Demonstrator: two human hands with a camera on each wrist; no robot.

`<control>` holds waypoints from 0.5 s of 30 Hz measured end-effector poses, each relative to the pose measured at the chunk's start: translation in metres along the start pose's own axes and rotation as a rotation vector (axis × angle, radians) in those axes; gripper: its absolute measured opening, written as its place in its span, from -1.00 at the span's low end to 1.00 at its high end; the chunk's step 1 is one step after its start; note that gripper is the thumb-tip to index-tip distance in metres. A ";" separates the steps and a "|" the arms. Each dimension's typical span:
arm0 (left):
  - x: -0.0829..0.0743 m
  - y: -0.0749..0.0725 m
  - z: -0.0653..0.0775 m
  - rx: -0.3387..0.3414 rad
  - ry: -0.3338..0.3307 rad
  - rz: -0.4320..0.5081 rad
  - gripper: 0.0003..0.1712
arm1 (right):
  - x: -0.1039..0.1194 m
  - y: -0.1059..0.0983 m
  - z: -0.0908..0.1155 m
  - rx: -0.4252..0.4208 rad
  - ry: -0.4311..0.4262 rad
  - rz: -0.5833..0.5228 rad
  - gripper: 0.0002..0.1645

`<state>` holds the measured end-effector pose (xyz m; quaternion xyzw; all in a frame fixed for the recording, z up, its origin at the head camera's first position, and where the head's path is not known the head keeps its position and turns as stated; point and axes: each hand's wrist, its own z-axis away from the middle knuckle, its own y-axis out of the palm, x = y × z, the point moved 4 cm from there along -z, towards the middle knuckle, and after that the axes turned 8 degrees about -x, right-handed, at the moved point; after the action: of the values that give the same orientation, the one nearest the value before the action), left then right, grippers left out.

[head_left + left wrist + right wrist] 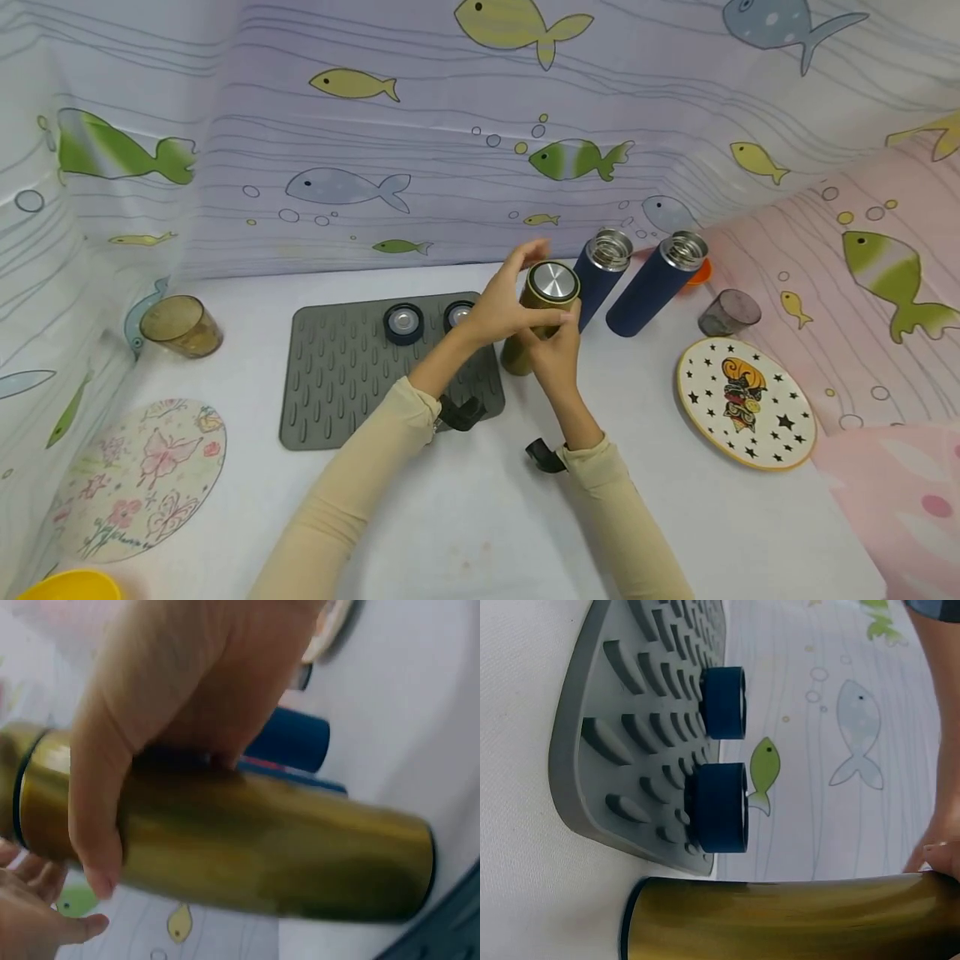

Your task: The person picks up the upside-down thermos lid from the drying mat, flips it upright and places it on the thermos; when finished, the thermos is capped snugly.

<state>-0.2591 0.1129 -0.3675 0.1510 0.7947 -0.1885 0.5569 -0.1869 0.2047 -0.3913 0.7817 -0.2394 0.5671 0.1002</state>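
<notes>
A gold thermos (pixel 516 357) stands at the mat's right edge, its lid (pixel 553 282) topped by a steel disc. My right hand (pixel 557 354) grips it just below the lid, thumb and fingers round the body, as the left wrist view shows. Around the lid's left side my left hand (pixel 504 307) is spread, thumb straight across the front and fingers reaching behind. Two navy thermoses (pixel 592 287) (pixel 645 296) stand to the right with steel mouths uncovered. On the grey mat (pixel 330 375) lie two round navy lids (pixel 403 323) (pixel 458 314), also in the right wrist view.
A smoky cup (pixel 729 312) and a star-patterned plate (pixel 746 404) are at the right, with an orange item (pixel 701 272) behind the navy thermoses. To the left are an amber cup (pixel 182 326), a butterfly-patterned round mat (pixel 146 483) and a yellow bowl (pixel 71 587). Fish-print curtains surround the table.
</notes>
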 end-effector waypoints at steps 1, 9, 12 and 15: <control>-0.001 0.000 0.000 -0.006 -0.003 -0.047 0.03 | 0.001 0.001 0.000 0.001 -0.005 0.001 -0.25; -0.001 -0.008 0.002 -0.006 -0.002 -0.086 -0.12 | -0.018 0.004 -0.008 0.013 -0.004 -0.004 -0.19; -0.004 -0.023 0.008 -0.025 0.012 -0.094 -0.10 | -0.031 0.005 -0.022 -0.022 -0.031 0.028 -0.16; -0.003 -0.053 0.025 -0.094 -0.002 -0.138 -0.11 | -0.030 0.012 -0.037 -0.059 -0.033 0.058 -0.12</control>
<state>-0.2608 0.0543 -0.3655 0.0694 0.8106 -0.1891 0.5499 -0.2310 0.2178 -0.4079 0.7804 -0.2802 0.5495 0.1029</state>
